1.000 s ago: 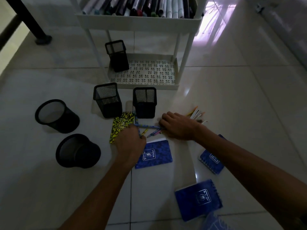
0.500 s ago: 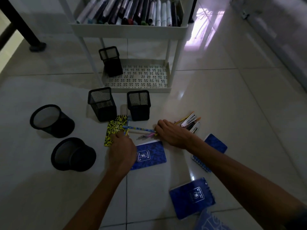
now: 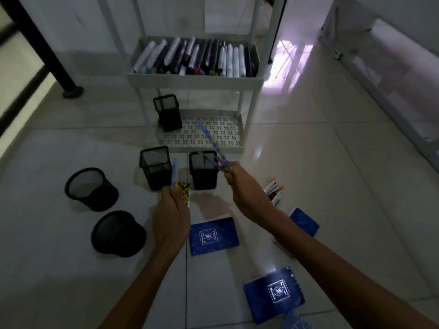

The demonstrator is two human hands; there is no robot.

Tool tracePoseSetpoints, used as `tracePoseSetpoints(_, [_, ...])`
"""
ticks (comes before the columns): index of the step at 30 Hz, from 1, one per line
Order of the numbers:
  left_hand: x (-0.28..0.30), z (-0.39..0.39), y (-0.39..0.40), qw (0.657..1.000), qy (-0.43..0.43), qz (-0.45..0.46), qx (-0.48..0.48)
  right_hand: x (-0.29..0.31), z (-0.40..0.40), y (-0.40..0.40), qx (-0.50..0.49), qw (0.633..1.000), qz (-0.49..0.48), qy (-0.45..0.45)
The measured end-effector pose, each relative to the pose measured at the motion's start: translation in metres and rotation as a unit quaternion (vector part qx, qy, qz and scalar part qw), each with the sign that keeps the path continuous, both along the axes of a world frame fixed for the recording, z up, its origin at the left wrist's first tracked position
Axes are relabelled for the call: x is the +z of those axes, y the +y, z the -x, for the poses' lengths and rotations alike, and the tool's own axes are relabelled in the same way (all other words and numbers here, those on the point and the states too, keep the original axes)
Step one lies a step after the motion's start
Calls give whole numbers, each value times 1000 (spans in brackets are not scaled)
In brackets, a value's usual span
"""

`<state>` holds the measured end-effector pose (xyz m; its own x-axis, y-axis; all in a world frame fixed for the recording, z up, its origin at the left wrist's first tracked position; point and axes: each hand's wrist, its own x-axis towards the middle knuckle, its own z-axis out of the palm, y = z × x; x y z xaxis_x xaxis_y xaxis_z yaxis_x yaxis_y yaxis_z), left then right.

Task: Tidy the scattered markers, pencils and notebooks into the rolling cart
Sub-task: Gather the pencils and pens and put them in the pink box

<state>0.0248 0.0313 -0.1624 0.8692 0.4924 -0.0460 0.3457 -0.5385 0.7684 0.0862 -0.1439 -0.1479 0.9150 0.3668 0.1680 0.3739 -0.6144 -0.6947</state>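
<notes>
My right hand point(image 3: 240, 188) grips a bunch of blue patterned pencils point(image 3: 215, 148) raised off the floor, their tips pointing up over a square mesh cup point(image 3: 203, 170). My left hand point(image 3: 172, 210) holds a single blue pencil point(image 3: 174, 170) upright, just in front of a yellow-and-black notebook point(image 3: 184, 192) on the floor. Blue notebooks lie on the tiles: one between my arms point(image 3: 213, 236), one to the right point(image 3: 304, 220), one near me point(image 3: 274, 294). A few pens point(image 3: 274, 189) lie right of my right hand. The white rolling cart point(image 3: 194, 80) stands ahead, its middle tray full of markers point(image 3: 197, 57).
A square mesh cup point(image 3: 167, 112) stands on the cart's bottom tray point(image 3: 235, 129); another point(image 3: 155, 167) is on the floor. Two round black mesh cups point(image 3: 91, 188) point(image 3: 118, 233) lie left. A black table leg point(image 3: 45, 48) is far left, a white frame point(image 3: 384, 91) along the right.
Both hands have lifted off the floor: the right raised the bunch of pencils toward the square cup, the left picked up one pencil. The view tilted up, showing more of the cart.
</notes>
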Motion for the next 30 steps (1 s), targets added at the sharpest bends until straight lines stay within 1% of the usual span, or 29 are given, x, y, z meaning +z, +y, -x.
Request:
tracePoseSetpoints(4, [38, -11, 8, 998, -47, -27, -12, 50, -10, 15, -34, 994, -102, -29])
tracePoseSetpoints(6, [64, -17, 11, 997, -66, -42, -24, 79, -17, 21, -35, 991, -120, -45])
tracePoseSetpoints(12, [156, -48, 27, 983, -170, -61, -33, 167, -45, 42, -56, 981, -155, -105])
tracePoseSetpoints(16, [217, -77, 45, 959, -246, -120, -73, 228, -59, 52, -51, 971, -188, -136])
tracePoseSetpoints(19, [272, -104, 58, 933, -305, -150, -118, 271, -77, 54, -79, 957, -212, -179])
tracePoseSetpoints(21, [312, -125, 63, 914, -338, -187, -125, 299, -90, 54, -103, 950, -209, -206])
tracePoseSetpoints(23, [347, -149, 67, 902, -346, -223, -131, 322, -105, 51, -107, 947, -212, -218])
tracePoseSetpoints(26, [389, -186, 70, 881, -332, -299, -154, 353, -126, 46, -84, 950, -154, -260])
tracePoseSetpoints(28, [406, -209, 71, 870, -289, -363, -169, 370, -138, 44, -87, 945, -73, -306])
tracePoseSetpoints(29, [412, -220, 70, 862, -263, -397, -176, 376, -149, 42, -85, 944, -66, -311])
tracePoseSetpoints(30, [415, -230, 68, 852, -238, -429, -183, 382, -159, 42, -96, 948, -84, -292])
